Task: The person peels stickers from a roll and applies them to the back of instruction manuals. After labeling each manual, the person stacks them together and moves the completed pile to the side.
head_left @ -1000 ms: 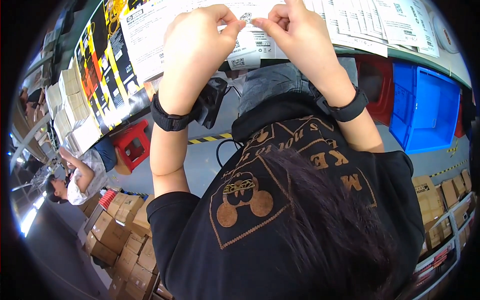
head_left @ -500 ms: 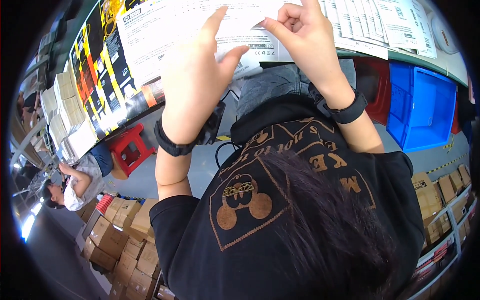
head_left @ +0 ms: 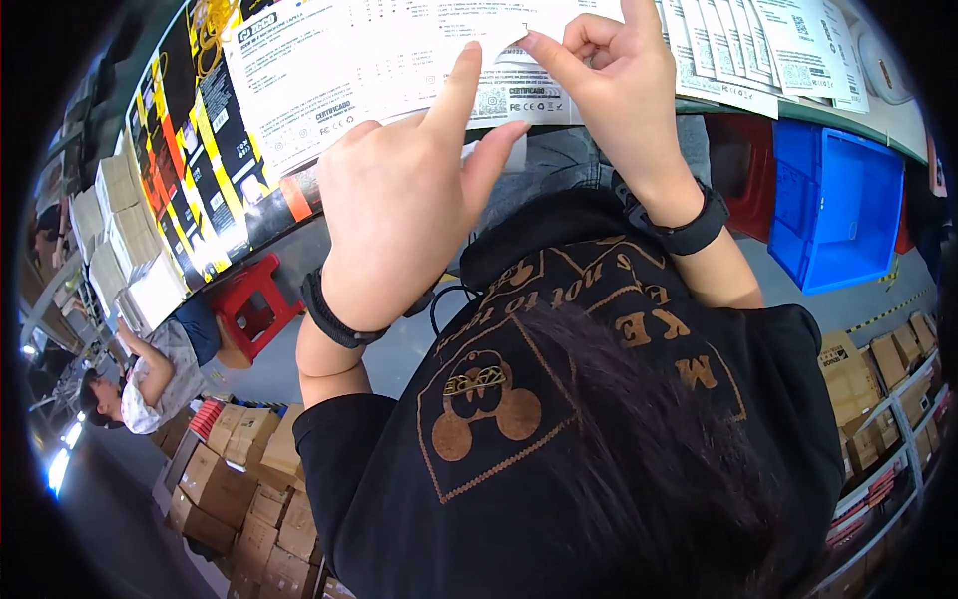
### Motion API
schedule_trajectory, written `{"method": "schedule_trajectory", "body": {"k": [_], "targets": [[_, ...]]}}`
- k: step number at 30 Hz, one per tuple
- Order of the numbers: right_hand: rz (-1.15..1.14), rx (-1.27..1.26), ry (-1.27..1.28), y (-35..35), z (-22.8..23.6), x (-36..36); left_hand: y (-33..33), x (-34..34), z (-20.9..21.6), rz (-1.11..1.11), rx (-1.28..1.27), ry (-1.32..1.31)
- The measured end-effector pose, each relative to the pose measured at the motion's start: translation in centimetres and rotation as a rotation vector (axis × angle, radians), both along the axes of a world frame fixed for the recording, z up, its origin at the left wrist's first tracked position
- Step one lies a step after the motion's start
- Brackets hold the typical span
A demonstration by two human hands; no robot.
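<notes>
White printed sheets (head_left: 349, 75) lie on the table in front of me. My left hand (head_left: 404, 195) is over their near edge, its index finger stretched out across the paper and its thumb held apart. Nothing is held in it. My right hand (head_left: 627, 95) pinches the raised corner of a white leaflet between thumb and forefinger, with the other fingers curled in. To its right, several more white leaflets (head_left: 733, 60) overlap in a fanned row. I wear a dark band on each wrist.
Black, yellow and red printed sheets (head_left: 215, 135) cover the table's left part, beside paper stacks (head_left: 118, 215). A blue crate (head_left: 796, 235) stands below the table's right edge, a red stool (head_left: 257, 304) at left. Another person (head_left: 155, 379) sits farther left, near cardboard boxes (head_left: 215, 489).
My left hand has moved down and a little right, uncovering more of the printed sheet. The right hand keeps its pinch on the leaflet corner, almost in place.
</notes>
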State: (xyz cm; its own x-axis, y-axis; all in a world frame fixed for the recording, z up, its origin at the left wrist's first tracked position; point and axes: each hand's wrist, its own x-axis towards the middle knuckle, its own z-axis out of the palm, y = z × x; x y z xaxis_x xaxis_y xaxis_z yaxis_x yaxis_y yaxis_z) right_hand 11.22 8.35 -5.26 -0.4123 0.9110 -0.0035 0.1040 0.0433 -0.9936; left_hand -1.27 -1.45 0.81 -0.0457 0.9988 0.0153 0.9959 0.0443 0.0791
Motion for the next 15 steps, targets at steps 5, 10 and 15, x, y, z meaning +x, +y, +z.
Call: {"method": "schedule_trajectory", "body": {"k": [5,10,15], "targets": [[-0.021,-0.014,-0.057,-0.4,0.3,0.0,-0.2,0.3,-0.7,-0.091,0.008,0.061],[-0.028,0.040,-0.098,-0.2,0.4,-0.1,-1.1,-0.2,-2.0,-0.102,-0.010,0.085],[-0.039,0.064,-0.126,-0.2,0.3,-0.3,-1.6,-0.3,-2.5,-0.065,-0.107,0.010]]}}
